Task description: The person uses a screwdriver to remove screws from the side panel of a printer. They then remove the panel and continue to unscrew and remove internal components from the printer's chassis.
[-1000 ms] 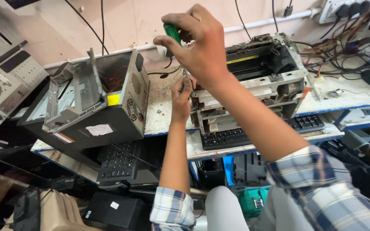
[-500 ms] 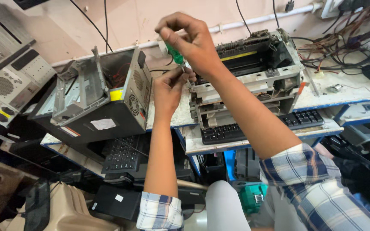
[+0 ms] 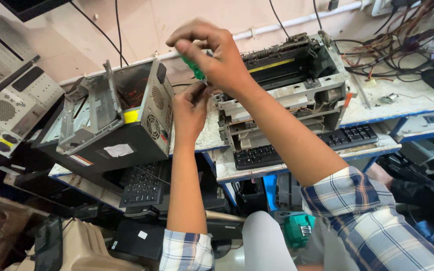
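Both hands have drifted left and lower in the frame since half a second ago, and the view has swung slightly right. Nearest, at the bottom, plaid sleeves [image 3: 377, 226] cover both upper arms. Left of centre, a keyboard [image 3: 144, 183] lies under the open computer case [image 3: 111, 118]; another keyboard [image 3: 302, 145] sits on the shelf under the printer [image 3: 287, 85]. Just above centre, the left hand [image 3: 189, 113] is pinched at the printer's left edge; what its fingertips hold cannot be told. Above it, the right hand [image 3: 212, 52] is closed around a green-handled screwdriver [image 3: 194, 68], pointing down toward the left hand. Tangled cables [image 3: 398, 45] fill the upper right.
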